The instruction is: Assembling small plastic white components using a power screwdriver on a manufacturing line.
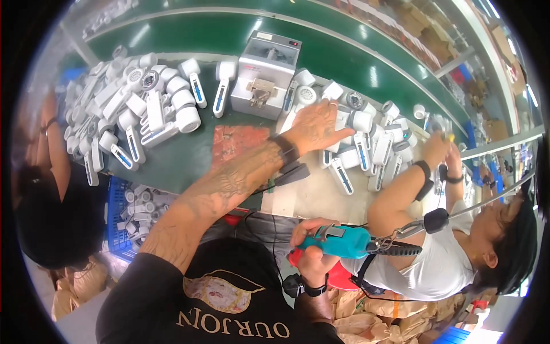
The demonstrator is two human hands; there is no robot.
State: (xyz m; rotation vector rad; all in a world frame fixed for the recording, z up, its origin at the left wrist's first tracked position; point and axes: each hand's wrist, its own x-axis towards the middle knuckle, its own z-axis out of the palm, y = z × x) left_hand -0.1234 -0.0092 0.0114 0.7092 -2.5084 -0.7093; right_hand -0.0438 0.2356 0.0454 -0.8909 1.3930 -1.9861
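My left hand [318,123] reaches across the bench over the near-left edge of a pile of white handheld devices [360,121], each with a round head and a flat handle, some with a blue strip. Its thumb stands apart from the fingers; the fingertips are partly hidden among the devices. Close to my body, my right hand [315,261] is wrapped round a teal electric screwdriver [341,241], which hangs from a metal hook and cord at its right end. The screwdriver's tip is hidden by the hand.
A grey box-shaped machine [266,74] stands at the bench's far middle. Left of it lies a larger heap of white devices [143,103]. A reddish mat [238,143] lies on the bench; a blue crate [117,215] stands below. Co-workers sit at right [447,246] and left [51,218].
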